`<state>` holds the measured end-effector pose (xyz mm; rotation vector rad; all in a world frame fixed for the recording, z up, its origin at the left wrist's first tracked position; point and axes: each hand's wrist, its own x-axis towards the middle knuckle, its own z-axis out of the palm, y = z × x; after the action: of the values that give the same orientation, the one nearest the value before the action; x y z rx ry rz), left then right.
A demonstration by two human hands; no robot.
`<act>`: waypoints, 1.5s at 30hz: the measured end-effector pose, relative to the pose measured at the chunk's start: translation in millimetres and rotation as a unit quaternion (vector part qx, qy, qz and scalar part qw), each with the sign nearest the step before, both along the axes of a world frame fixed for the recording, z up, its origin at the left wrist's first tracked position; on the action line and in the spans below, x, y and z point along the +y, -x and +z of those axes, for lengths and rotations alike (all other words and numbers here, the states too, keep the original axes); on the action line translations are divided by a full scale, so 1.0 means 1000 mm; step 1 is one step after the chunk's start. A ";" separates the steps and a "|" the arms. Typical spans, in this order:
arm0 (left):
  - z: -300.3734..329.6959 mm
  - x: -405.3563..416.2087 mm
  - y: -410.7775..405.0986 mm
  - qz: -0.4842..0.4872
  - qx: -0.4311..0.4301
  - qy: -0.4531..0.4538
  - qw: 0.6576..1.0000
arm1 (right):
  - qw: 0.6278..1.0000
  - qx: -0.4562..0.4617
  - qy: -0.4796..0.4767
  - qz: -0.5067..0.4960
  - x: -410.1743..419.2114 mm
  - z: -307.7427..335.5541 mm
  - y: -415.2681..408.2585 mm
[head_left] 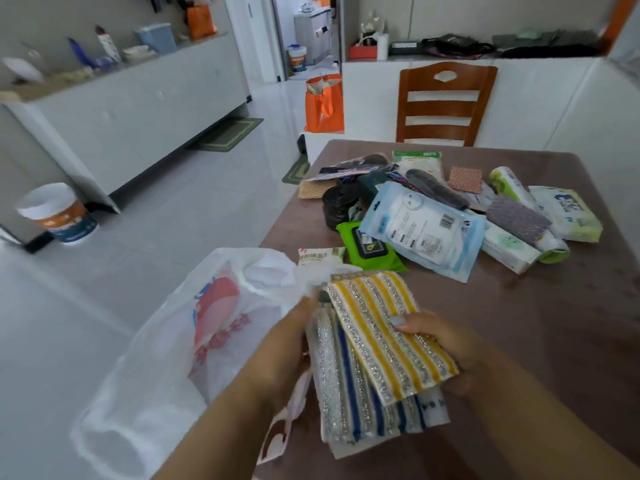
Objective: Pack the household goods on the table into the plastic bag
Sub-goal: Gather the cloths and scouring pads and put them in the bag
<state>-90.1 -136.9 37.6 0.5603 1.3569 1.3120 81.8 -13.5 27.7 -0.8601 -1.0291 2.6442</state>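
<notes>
Over the brown table, both hands' fingers pinch striped scouring pads – plastic bag just left

1 plastic bag, 2 striped scouring cloths

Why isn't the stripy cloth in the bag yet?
It's out. The right hand holds the stripy cloth above the table, beside the white bag.

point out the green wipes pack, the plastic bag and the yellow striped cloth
green wipes pack (pixel 370 249): head view, on its black lid flap
plastic bag (pixel 166 341): head view, on its white side wall
yellow striped cloth (pixel 388 334): head view, on its striped middle
</notes>
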 end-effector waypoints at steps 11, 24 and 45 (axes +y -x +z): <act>0.012 -0.075 0.089 0.230 -0.088 -0.039 0.969 | 0.990 -0.015 0.102 0.092 -0.074 0.012 0.093; -0.011 -0.095 0.097 0.290 -0.094 0.147 0.941 | 0.958 -0.261 -0.113 -0.045 -0.087 -0.031 0.179; 0.037 0.036 0.040 0.215 -0.113 0.005 0.970 | 0.912 -0.347 -0.112 -0.188 0.063 -0.074 0.134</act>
<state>-129.8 -101.3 74.4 0.1013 1.3350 1.6595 -51.7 49.0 -46.7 -1.7909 -1.1179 1.8710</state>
